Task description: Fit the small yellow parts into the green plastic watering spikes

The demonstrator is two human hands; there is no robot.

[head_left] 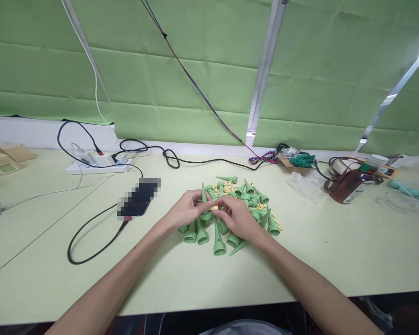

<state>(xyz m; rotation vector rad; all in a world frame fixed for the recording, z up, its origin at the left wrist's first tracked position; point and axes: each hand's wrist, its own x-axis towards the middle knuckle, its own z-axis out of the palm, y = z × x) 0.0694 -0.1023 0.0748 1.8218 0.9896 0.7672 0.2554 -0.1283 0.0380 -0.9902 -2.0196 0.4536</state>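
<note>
Green spikes (219, 243), too many overlapping to count, heaped centrally on the table (209, 284)! Two hands meet just over them: the left hand (185, 208) grips one tip-up green spike (204, 197), the right hand (236, 215) pinches one yellow piece (214, 208) beside it. One dark device (138, 203), partly blurred, lies left; one brown bottle (345, 186) right; far left, one white power strip (99, 166).

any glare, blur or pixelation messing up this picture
Head view: bright glare on the slanted rail at upper right; head view: coarse pixel blocks cover much of the phone; head view: the yellow piece between the left hand and right hand shows little fine detail.
</note>
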